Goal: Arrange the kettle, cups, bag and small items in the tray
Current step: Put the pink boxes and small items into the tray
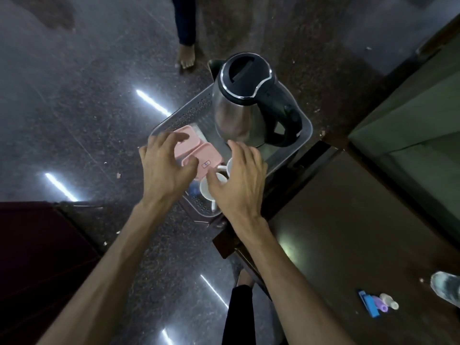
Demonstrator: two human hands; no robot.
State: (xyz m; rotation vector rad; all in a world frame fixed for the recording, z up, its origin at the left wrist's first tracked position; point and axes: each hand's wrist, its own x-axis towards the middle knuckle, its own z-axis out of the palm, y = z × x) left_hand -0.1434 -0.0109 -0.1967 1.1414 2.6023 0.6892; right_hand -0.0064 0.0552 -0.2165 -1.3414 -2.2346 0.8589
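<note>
Head view is showing both hands spread wide and gripping nothing, fingers splayed above the near end of the tray (305, 135). The left hand (165, 165) is hovering over the pink bag (196, 155), which is lying flat in the tray's near-left part; whether its fingertips are touching the bag cannot be told. The right hand (240, 175) is hanging over two white cups (207, 189), covering most of the farther one. Beyond the hands, the steel kettle (245, 100) is standing upright at the tray's far end, just beside the bag. The tray itself is sitting at the corner of a dark table (348, 220), partly overhanging the floor. Well apart on that table, a few small items (378, 302) are lying together, not yet in the tray. Judging by this, the tidying of bag and cups is nearly finished; the next move is calling for a reach back to the right to collect those small items.
</note>
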